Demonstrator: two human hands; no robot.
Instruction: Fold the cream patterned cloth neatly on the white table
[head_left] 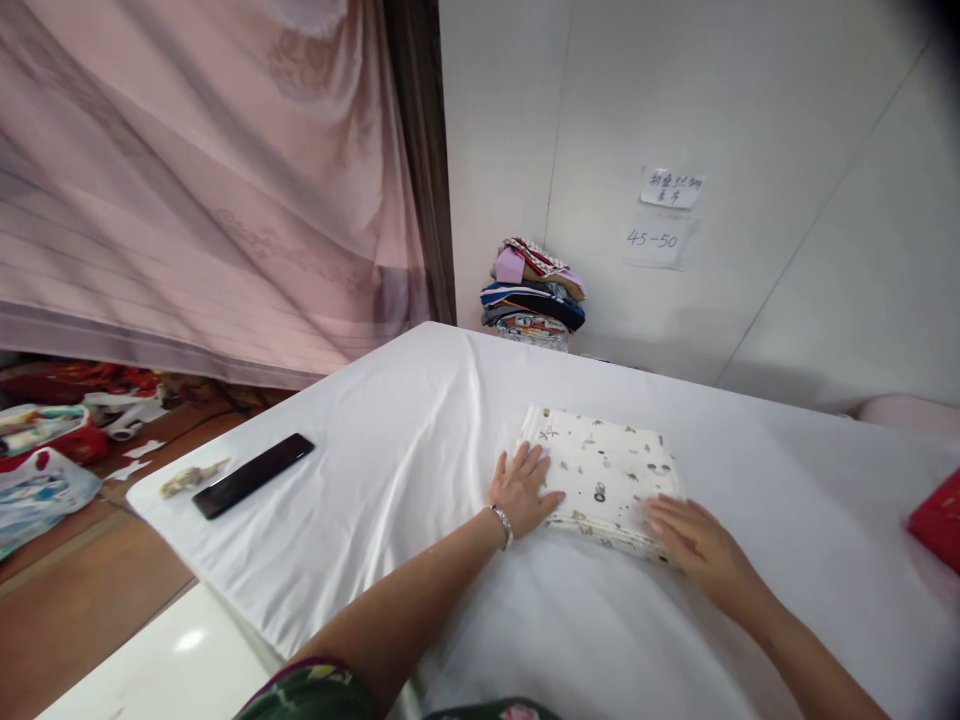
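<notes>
A folded white cloth (592,460) with small scattered prints lies as a flat, layered rectangle on the white-covered table (360,450). At its left edge rests my left hand (523,490), palm down with fingers spread, a bracelet on the wrist. My right hand (694,545) touches the near right corner of the cloth, its fingers stretched out and lying close together. Neither hand grips the cloth. Its folded layers show along the near edge.
A dark phone-like slab (253,475) and a small crumpled beige item (193,478) lie at the table's left. Folded fabrics (534,290) are stacked by the wall beyond. Something red (937,522) sits at the right edge. A pink curtain (210,180) hangs left.
</notes>
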